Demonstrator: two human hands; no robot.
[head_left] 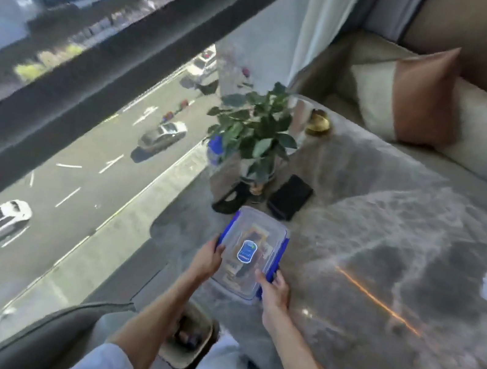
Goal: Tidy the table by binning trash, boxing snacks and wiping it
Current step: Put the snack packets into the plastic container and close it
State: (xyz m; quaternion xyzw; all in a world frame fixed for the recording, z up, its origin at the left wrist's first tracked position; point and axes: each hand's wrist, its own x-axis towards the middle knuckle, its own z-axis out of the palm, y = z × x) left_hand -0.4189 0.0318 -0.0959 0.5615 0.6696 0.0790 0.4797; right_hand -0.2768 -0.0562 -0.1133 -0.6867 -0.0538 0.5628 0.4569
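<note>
Down at the near left corner of the grey marbled desk [387, 240] sits the clear rectangular plastic box with a blue clip-on lid [254, 237], lid on, close to the desk's window-side edge; through the lid some packaged snacks show dimly, with a blue oval label on top. Both hands hold it; the left grip [207, 258] curls round the box's left blue clip, and the right grip [274, 292] closes on the near right edge, thumb lying on the lid. Just beyond the box lie a flat black case [290, 197] and a black looped object [230, 198], both beside a leafy green potted plant [254, 128]; farther back stands a small round brass-coloured ornament [318, 122]. Behind the desk runs a pale sofa [485, 137] with a cream and terracotta cushion [412, 93] propped on it. Below the desk's edge, between the person's forearms, a beige bin [187, 358] stands on the floor with dark items inside; what they are is too blurred to tell.
</note>
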